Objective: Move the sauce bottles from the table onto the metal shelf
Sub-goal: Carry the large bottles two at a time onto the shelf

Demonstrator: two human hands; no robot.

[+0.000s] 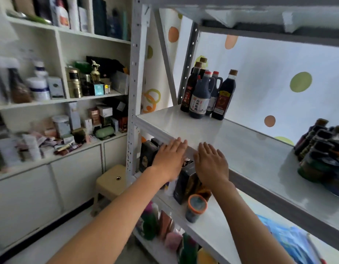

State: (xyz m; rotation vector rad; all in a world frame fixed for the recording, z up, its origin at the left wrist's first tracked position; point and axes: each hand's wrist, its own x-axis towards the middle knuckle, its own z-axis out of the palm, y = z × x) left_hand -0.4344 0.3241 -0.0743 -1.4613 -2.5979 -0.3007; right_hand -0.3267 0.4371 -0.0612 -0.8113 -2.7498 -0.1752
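Several dark sauce bottles [206,92] stand upright in a cluster at the back left corner of the metal shelf [212,134]. Another bunch of dark bottles [321,149] sits at the shelf's right end, partly cut off by the frame. My left hand [170,157] and my right hand [210,161] hover side by side at the shelf's front edge, palms down, fingers spread, holding nothing. No table is in view.
A grey upright post [135,82] frames the shelf's left side. The tier below holds dark boxes [185,181] and an orange-lidded jar [196,206]. A beige stool [111,181] stands on the floor. A white cabinet [60,92] full of small items fills the left.
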